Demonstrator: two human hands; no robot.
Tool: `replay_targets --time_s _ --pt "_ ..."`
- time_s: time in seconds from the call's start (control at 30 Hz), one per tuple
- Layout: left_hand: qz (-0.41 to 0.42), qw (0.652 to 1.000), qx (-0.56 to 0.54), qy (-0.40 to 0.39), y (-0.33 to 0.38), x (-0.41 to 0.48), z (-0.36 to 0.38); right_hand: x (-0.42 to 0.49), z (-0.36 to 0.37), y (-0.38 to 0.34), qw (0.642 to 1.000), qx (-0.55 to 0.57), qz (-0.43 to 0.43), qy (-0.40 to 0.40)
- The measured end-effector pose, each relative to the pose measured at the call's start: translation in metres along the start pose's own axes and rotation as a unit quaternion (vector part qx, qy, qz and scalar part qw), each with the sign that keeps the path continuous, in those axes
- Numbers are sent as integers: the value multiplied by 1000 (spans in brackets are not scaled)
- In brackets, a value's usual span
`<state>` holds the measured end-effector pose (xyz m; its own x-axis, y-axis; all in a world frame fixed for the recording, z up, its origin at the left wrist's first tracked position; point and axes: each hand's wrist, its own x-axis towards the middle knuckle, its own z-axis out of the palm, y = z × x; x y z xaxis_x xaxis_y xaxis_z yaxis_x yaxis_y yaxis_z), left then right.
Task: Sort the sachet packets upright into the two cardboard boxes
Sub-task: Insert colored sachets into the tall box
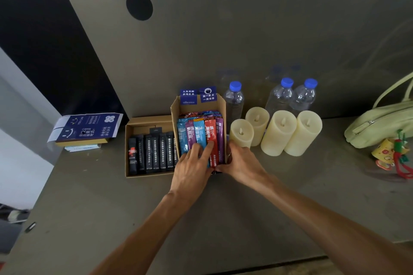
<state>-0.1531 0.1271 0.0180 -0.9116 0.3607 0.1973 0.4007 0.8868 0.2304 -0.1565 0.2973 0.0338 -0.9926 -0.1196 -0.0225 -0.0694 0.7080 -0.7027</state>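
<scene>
Two open cardboard boxes sit side by side on the desk [223, 219]. The low box [127, 152] on your left holds a row of black sachets [154, 152]. The taller box [220, 105], touching it on the right, is packed with coloured sachets [210, 131] in blue, magenta, red and purple, standing but leaning back.

Your left hand [192, 167] lies on the front row of coloured sachets, its grip spread and the fingers straight, pressing the packets rather than pinching any. Your right hand [241, 163] clasps the taller box at its front right corner, thumb at the front and fingers up the side wall.

No loose sachet shows on the desk, so the sorting looks nearly done and this step reads as tidying. The next move probably calls for nudging the leaning packets upright while the right hand steadies the box.

Four cream candles [279, 131] and three water bottles [234, 98] stand just right of the taller box.
</scene>
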Motion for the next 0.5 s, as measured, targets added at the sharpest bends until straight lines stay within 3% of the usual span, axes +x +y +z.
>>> replay_targets --time_s 0.5 --pt "1 998 -36 51 -12 -10 -2 -12 -4 -3 999 -21 33 5"
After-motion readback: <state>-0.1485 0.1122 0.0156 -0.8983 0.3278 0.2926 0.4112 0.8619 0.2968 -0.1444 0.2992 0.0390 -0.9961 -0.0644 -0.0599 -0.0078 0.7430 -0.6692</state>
